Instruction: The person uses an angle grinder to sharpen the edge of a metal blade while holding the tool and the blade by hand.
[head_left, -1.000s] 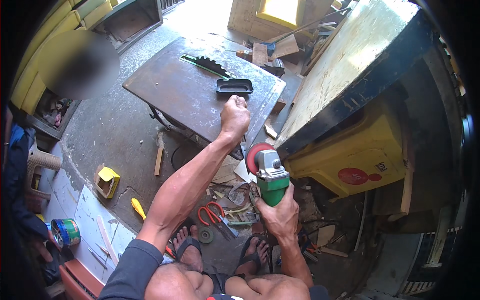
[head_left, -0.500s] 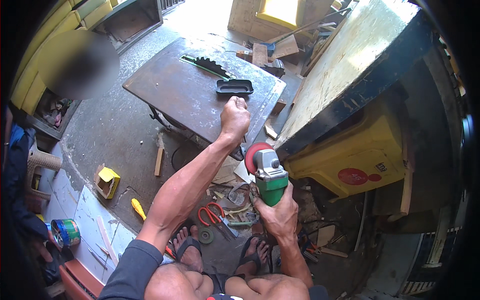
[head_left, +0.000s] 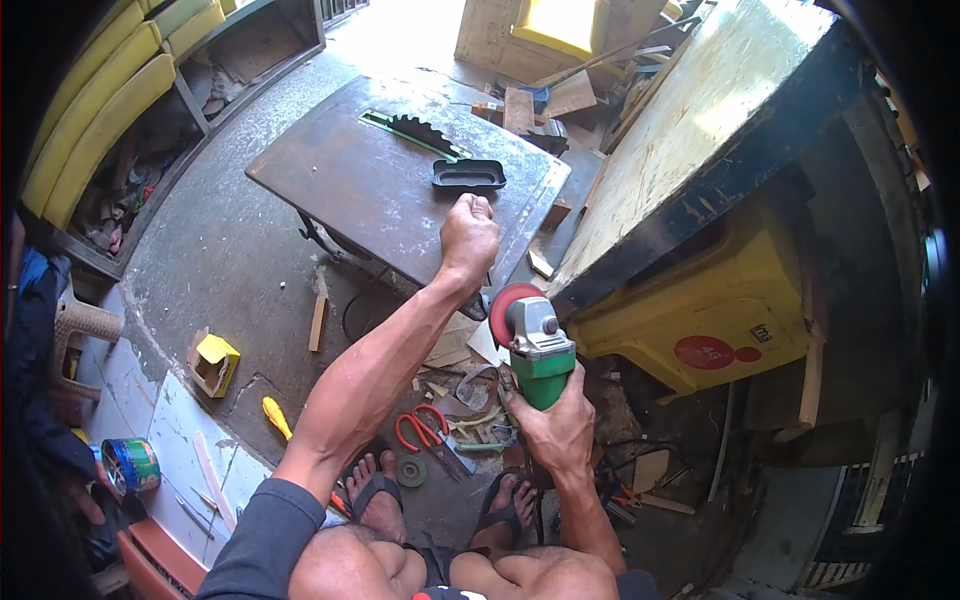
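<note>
My right hand (head_left: pixel 555 425) is wrapped round the green body of an angle grinder (head_left: pixel 542 355), which has a red disc at its silver head. The disc is close to the near right corner of a metal-topped table (head_left: pixel 340 165). Over that table's near edge, my left hand (head_left: pixel 469 240) is closed in a fist. A dark piece shows just below it, but what the fingers grip is hidden. Just beyond the fist lies a black tray-like case (head_left: pixel 470 176). Farther back on the tabletop is a dark toothed blade piece (head_left: pixel 420 132) along a green-edged strip.
Near my feet lie red-handled scissors (head_left: pixel 435 440), a green-grey disc (head_left: pixel 411 470) and wood scraps. A yellow-handled tool (head_left: pixel 277 416) and an open yellow box (head_left: pixel 214 364) are to the left. A large tilted board (head_left: pixel 690 150) and a yellow panel (head_left: pixel 700 310) stand at right.
Both hands and the grinder keep almost the same place. A blurred round patch at the upper left no longer shows, leaving the yellow slats there visible.
</note>
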